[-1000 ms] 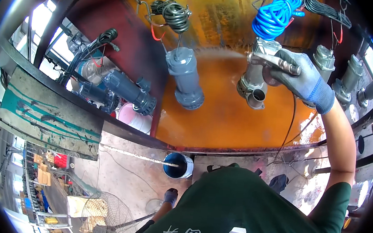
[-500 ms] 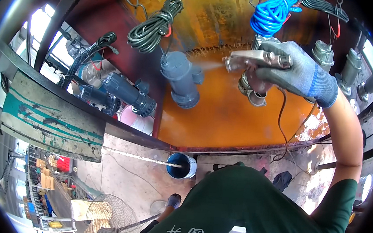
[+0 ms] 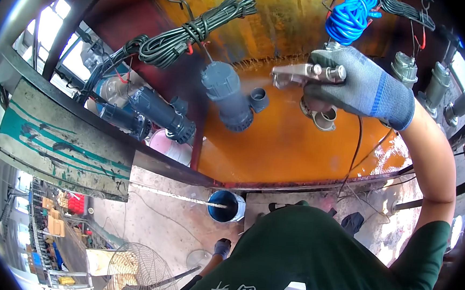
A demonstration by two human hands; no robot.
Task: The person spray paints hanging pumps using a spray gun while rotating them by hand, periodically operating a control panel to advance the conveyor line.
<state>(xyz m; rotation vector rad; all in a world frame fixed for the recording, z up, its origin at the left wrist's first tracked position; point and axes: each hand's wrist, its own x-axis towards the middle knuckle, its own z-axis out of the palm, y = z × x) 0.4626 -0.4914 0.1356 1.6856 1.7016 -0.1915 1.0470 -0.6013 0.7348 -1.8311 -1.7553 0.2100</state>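
My right hand (image 3: 355,83), in a grey-blue glove, is closed round a metal spray gun (image 3: 296,75) whose nozzle faces left. A faint mist lies between the nozzle and a grey-blue pump (image 3: 226,93), which hangs tilted with its round side outlet facing right. Above that pump is a coiled black cable (image 3: 197,32). Behind and below the spray gun hangs an unpainted metal pump (image 3: 325,119), partly hidden by the gun and my hand. My left hand (image 3: 222,248), also gloved, is low beside my body; its fingers are too small to make out.
An orange-coated booth (image 3: 274,159) with a dark red rim surrounds the hanging pumps. Painted pumps (image 3: 162,116) hang at left, bare ones (image 3: 405,68) at right. A blue coiled hose or cable (image 3: 352,18) hangs above my hand. On the floor stand a paint bucket (image 3: 238,210) and a fan (image 3: 137,270).
My right hand and the spray gun have shifted slightly left. The grey-blue pump has turned, so its outlet opening now shows, and its cable coil has swung round.
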